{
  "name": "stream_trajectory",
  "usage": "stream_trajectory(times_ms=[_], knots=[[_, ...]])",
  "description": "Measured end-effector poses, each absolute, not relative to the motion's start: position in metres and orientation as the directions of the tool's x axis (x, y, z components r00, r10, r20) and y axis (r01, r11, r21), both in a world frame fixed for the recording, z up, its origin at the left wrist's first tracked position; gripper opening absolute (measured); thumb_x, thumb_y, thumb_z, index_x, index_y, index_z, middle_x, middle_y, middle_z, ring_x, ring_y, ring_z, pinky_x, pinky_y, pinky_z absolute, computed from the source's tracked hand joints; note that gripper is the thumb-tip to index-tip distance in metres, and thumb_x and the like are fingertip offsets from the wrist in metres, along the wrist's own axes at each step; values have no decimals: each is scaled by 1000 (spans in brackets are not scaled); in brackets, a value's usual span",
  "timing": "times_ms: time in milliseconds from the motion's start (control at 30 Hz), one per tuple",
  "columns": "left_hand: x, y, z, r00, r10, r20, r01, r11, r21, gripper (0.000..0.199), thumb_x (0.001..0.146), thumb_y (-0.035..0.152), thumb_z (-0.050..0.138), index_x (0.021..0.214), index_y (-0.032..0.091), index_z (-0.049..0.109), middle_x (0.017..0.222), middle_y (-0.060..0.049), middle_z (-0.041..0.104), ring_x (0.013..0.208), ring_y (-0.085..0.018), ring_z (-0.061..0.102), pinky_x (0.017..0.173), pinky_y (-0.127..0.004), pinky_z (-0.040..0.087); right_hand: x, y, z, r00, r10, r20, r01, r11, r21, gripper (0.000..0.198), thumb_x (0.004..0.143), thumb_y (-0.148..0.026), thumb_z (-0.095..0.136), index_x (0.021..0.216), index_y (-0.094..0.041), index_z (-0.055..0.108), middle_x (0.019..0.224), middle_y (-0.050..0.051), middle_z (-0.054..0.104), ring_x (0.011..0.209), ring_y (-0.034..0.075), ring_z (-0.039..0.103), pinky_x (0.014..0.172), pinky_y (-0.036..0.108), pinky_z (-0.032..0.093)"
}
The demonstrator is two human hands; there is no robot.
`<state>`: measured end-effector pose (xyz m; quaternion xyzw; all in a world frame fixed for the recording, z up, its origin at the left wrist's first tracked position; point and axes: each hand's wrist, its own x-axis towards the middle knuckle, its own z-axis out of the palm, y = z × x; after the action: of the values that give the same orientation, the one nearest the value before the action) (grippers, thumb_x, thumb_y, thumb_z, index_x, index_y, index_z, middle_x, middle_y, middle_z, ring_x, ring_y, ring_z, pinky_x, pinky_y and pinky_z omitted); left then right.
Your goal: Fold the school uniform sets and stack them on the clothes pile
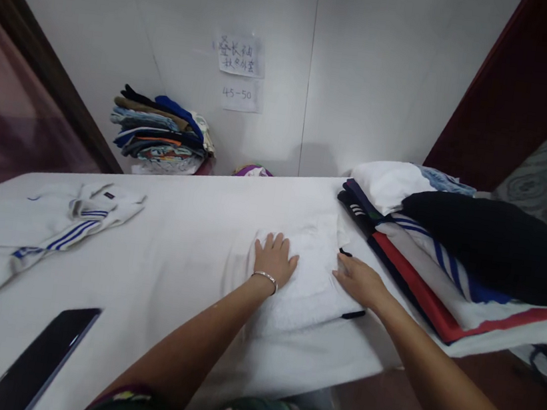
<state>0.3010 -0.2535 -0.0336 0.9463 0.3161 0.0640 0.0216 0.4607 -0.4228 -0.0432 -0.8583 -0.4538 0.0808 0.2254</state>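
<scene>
A white, fluffy-looking folded garment (306,286) with small black bits at its right side lies on the white table before me. My left hand (274,259), a silver bangle at the wrist, rests flat on the garment's left part with fingers spread. At the right edge, beside a black bit, my right hand (359,280) has its thumb and fingers closed on the fabric. What exact kind of garment it is, the folds do not show.
To the right is a heap of clothes (490,244). A white garment with blue stripes (79,226) lies at left, behind a dark phone-like slab (41,359). A folded clothes stack (162,133) stands by the wall, below paper notes (242,56).
</scene>
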Motion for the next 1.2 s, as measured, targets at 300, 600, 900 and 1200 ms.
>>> stream_trajectory(times_ms=[300, 600, 900, 1200], knots=[[298, -307, -56, 931, 292, 219, 279, -956, 91, 69, 93, 55, 24, 143, 9, 37, 150, -14, 35, 141, -29, 20, 116, -53, 9, 450, -343, -13, 385, 897, 217, 907, -323, -271, 68, 91, -54, 38, 146, -16, 29, 155, 13, 20, 144, 27, 12, 114, 50, 17], [297, -311, -55, 940, 278, 199, 249, -955, 162, 62, 92, 52, 31, 134, 10, 48, 144, -15, 44, 138, -28, 30, 117, -47, 11, 499, -314, -71, 560, 828, -30, 742, -517, -427, 72, 91, -59, 30, 147, -14, 28, 155, 11, 22, 144, 24, 14, 116, 39, 11], [306, -183, -24, 741, 647, 178, 534, -730, 426, 37, 93, 30, 37, 120, 22, 60, 135, -5, 55, 128, -20, 44, 108, -37, 32, 501, -323, -75, 648, 762, 5, 647, -546, -532, 73, 92, -62, 27, 147, -15, 30, 155, 10, 24, 143, 20, 19, 116, 34, 16], [316, -118, -43, 701, 713, -33, 656, -625, 424, 49, 89, 54, 38, 94, 16, 67, 99, -10, 71, 99, -25, 64, 80, -29, 47, 493, -326, -72, 674, 737, 46, 605, -516, -606, 64, 93, -58, 30, 143, -19, 39, 153, 8, 29, 142, 18, 23, 116, 34, 16]])
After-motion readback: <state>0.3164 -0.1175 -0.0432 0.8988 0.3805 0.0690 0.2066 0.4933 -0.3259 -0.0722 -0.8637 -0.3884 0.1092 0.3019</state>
